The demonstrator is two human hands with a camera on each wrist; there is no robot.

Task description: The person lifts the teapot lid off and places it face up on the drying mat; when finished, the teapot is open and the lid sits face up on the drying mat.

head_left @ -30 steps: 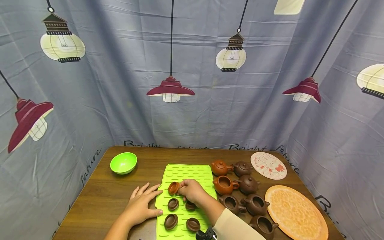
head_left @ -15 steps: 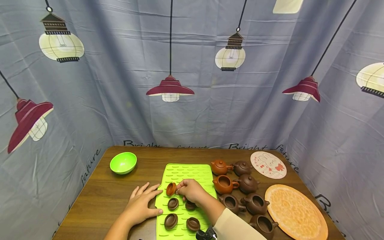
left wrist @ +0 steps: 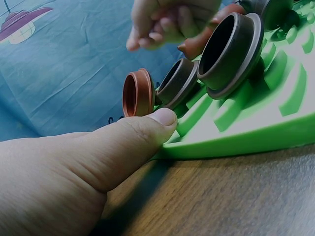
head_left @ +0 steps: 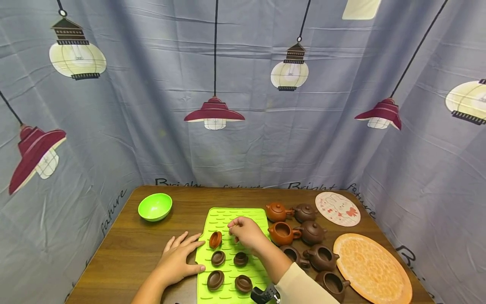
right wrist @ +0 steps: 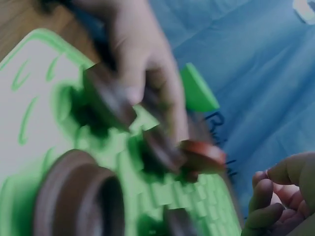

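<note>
My left hand [head_left: 177,261] lies spread at the left edge of the lime-green mat [head_left: 237,215]; its thumb touches that edge in the left wrist view. Over the mat is my right hand [head_left: 247,232], its fingers loosely bent with nothing visible between them. To its left an orange-brown teapot lid [head_left: 215,240] sits tilted on the mat, its hollow inner side showing. Several dark brown teapot lids [head_left: 215,280] lie nearer the front, also hollow side up. The right wrist view is blurred, but the orange-brown lid [right wrist: 204,156] appears beyond the dark ones.
Right of the mat stand several small teapots, some lidded like the orange one [head_left: 277,212], others lidless like the dark one [head_left: 322,257]. Farther right lie a round orange mat [head_left: 373,268] and a rabbit-print mat [head_left: 338,209]. A green bowl [head_left: 155,207] stands at back left.
My right hand has let go of the orange-brown lid and moved up and to the right of it. The lid has shifted slightly left. My left hand has stayed still.
</note>
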